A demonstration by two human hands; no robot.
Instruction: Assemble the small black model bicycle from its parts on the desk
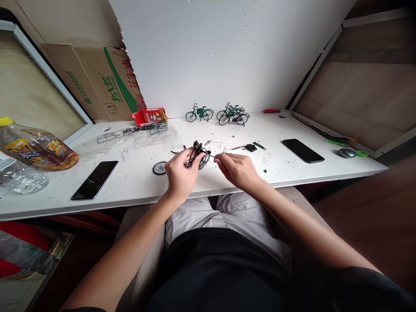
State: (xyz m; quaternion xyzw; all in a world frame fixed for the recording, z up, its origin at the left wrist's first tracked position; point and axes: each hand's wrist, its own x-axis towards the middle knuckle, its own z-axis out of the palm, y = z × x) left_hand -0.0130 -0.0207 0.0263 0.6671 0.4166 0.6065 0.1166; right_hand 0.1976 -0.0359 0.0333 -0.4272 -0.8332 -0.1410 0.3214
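Over the front part of the white table, my left hand [183, 171] is closed around a small black model bicycle [196, 152], partly built, with a spoked wheel showing below its frame. My right hand [236, 168] is closed in a pinch just to the right of it. A thin piece runs from those fingertips toward the bicycle; what it is, I cannot make out. A loose black spoked wheel [159, 168] lies on the table beside my left hand. Tiny black parts are scattered behind and right of my hands, among them a dark block [250, 147].
Finished model bicycles, one green [199, 113] and others [233, 115] close together, stand at the back. Black part frames [133, 131] and a red packet [150, 117] lie left. Phones [95, 180] [303, 150] flank my hands; bottles [42, 147] stand far left.
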